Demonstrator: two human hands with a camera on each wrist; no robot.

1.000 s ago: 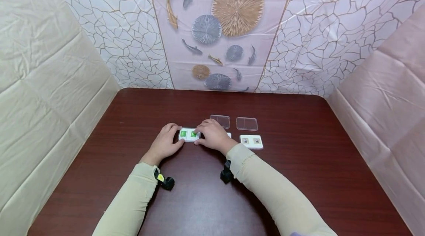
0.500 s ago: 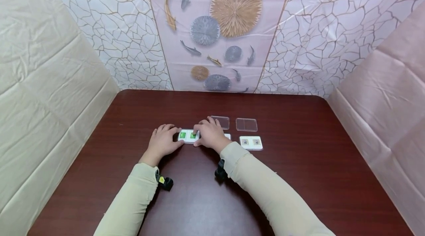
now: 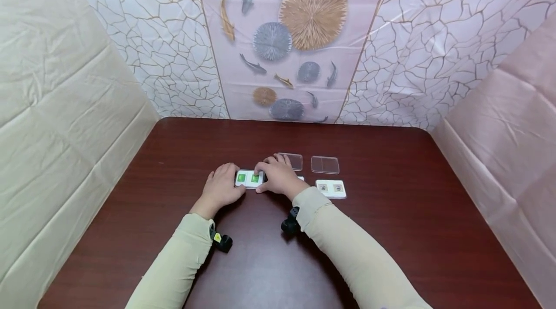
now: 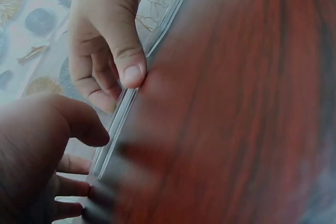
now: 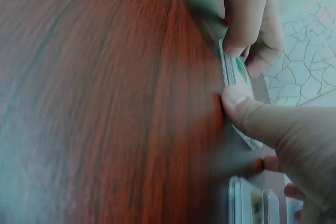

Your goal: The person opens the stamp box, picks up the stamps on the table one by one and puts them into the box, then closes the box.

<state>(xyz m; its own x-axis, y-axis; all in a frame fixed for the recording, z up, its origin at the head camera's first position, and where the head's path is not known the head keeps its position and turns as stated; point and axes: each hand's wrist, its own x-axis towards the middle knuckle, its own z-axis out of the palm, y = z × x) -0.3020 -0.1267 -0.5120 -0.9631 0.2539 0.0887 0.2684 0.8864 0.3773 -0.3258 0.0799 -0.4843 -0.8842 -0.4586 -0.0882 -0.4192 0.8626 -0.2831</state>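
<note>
A flat white case [image 3: 249, 179] with two green square inserts lies on the table, in a clear rim. My left hand [image 3: 222, 188] grips its left end, thumb along the near edge and fingers at the far side. My right hand [image 3: 279, 175] holds the right end, its thumb at the near edge and a fingertip over the right green square. In the right wrist view, the case [image 5: 228, 72] shows edge-on between both hands, layered along its side. The left wrist view shows the clear near edge [image 4: 118, 124]; the case's top is hidden there.
A second white case [image 3: 300, 178] is mostly covered by my right hand. Right of it lies a white case [image 3: 331, 189] with two coin-like inserts. Behind them lie two clear covers, one in full view [image 3: 325, 165], one partly covered [image 3: 295, 161]. A patterned cloth wall [image 3: 278, 82] stands behind the table.
Both hands stay on the case with the green squares. The right fingers and wrist have shifted slightly. The head view has also moved a little; the other cases and covers have not visibly moved.
</note>
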